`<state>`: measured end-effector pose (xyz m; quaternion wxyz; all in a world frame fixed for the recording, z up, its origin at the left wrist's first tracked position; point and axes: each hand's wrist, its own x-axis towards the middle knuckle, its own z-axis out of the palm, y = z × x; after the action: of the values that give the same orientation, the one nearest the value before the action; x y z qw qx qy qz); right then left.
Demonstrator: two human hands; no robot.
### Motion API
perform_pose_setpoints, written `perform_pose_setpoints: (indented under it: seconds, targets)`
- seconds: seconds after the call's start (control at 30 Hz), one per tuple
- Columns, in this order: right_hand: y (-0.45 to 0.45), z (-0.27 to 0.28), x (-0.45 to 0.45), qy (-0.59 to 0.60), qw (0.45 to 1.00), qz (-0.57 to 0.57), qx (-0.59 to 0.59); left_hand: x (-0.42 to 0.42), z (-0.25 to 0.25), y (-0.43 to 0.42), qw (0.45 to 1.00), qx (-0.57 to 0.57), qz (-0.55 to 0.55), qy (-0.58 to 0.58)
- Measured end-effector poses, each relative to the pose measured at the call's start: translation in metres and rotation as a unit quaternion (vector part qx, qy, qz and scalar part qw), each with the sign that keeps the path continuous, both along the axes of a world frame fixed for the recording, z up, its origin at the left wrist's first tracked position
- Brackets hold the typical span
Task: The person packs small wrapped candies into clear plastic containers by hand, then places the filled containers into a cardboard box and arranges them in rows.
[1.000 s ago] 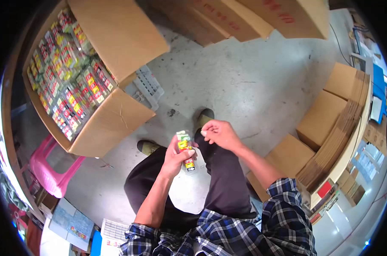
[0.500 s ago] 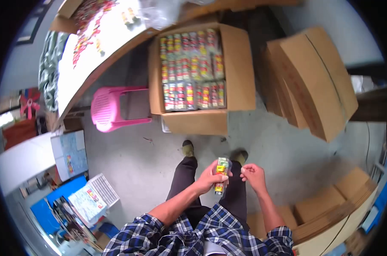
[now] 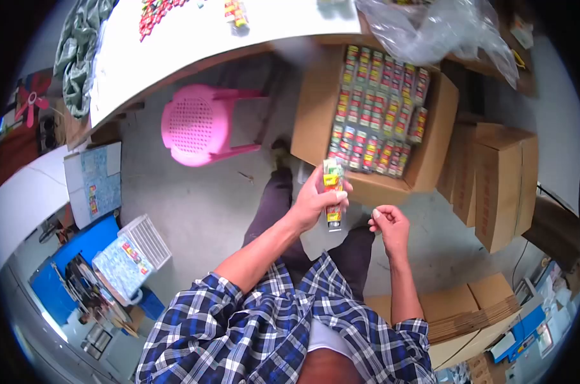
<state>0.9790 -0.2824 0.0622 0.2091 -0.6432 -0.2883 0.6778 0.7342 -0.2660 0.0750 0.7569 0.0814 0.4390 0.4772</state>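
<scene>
My left hand (image 3: 309, 203) is closed around a narrow clear plastic pack (image 3: 333, 195) with small red, yellow and green pieces or labels inside. The pack stands lengthwise away from me, the thumb across its front. To its right, apart from it, my right hand (image 3: 392, 225) has its fingers curled in a pinch; whatever is between them, if anything, cannot be made out. Just beyond both hands, an open cardboard box (image 3: 317, 115) holds rows of similar colourful packs (image 3: 370, 153).
A pink plastic stool (image 3: 197, 125) stands left of the box. The white table (image 3: 175, 48) bears small red pieces, and a clear plastic bag (image 3: 437, 32) hangs near the box. Cartons (image 3: 504, 192) lean at the right. Folded cardboard (image 3: 475, 313) lies at lower right.
The view has swung, so the box and stool sit further right. I am closer to the box, and both hands are higher in view. The left hand still holds the pack.
</scene>
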Motion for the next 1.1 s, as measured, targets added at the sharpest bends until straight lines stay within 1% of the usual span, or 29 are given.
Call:
perform_pose_setpoints:
  seconds: [0.07, 0.1, 0.17, 0.2, 0.3, 0.37, 0.47, 0.53, 0.63, 0.7, 0.77, 0.83, 0.9, 1.0, 1.03, 1.1]
  targets:
    - [0.019, 0.014, -0.060, 0.020, 1.000, -0.018, 0.007, -0.049, 0.005, 0.034, 1.000, 0.013, -0.003, -0.005]
    - [0.029, 0.022, -0.086, 0.018, 1.000, -0.016, 0.010, -0.068, 0.007, 0.045, 1.000, 0.018, 0.008, -0.008]
    - [0.040, 0.046, -0.137, 0.054, 0.998, -0.023, 0.004, -0.101, 0.013, 0.056, 1.000, 0.016, 0.022, -0.013]
    - [0.044, 0.053, -0.157, 0.073, 0.997, -0.025, 0.003, -0.116, 0.015, 0.062, 0.999, 0.010, 0.033, -0.013]
    - [0.058, 0.064, -0.200, 0.073, 0.997, 0.000, 0.011, -0.144, 0.020, 0.079, 0.998, 0.007, 0.059, -0.013]
    - [0.058, 0.070, -0.212, 0.073, 0.997, 0.009, 0.017, -0.154, 0.024, 0.081, 0.997, 0.015, 0.081, -0.011]
    - [0.064, 0.068, -0.221, 0.079, 0.994, 0.068, 0.033, -0.162, 0.033, 0.085, 0.994, 0.033, 0.100, -0.009]
    - [0.062, 0.070, -0.223, 0.083, 0.993, 0.075, 0.043, -0.162, 0.037, 0.078, 0.994, 0.020, 0.104, -0.013]
    - [0.063, 0.072, -0.224, 0.086, 0.990, 0.096, 0.049, -0.160, 0.034, 0.071, 0.993, 0.032, 0.114, -0.018]
    - [0.065, 0.070, -0.225, 0.094, 0.989, 0.109, 0.027, -0.160, 0.031, 0.070, 0.992, 0.038, 0.121, -0.021]
    - [0.076, 0.073, -0.226, 0.096, 0.988, 0.117, 0.019, -0.163, 0.030, 0.071, 0.994, 0.020, 0.111, -0.011]
    - [0.097, 0.077, -0.226, 0.105, 0.984, 0.145, -0.001, -0.172, 0.029, 0.079, 0.994, 0.013, 0.111, -0.005]
    - [0.129, 0.075, -0.232, 0.110, 0.980, 0.165, -0.013, -0.188, 0.030, 0.092, 0.993, 0.001, 0.115, -0.025]
    - [0.196, 0.067, -0.246, -0.009, 0.985, 0.167, 0.044, -0.219, 0.024, 0.122, 0.993, -0.009, 0.113, -0.038]
    - [0.222, 0.064, -0.259, -0.011, 0.984, 0.174, 0.041, -0.232, 0.022, 0.129, 0.993, -0.019, 0.109, -0.037]
    - [0.284, 0.058, -0.295, -0.029, 0.977, 0.161, 0.135, -0.254, 0.021, 0.141, 0.992, -0.036, 0.118, -0.039]
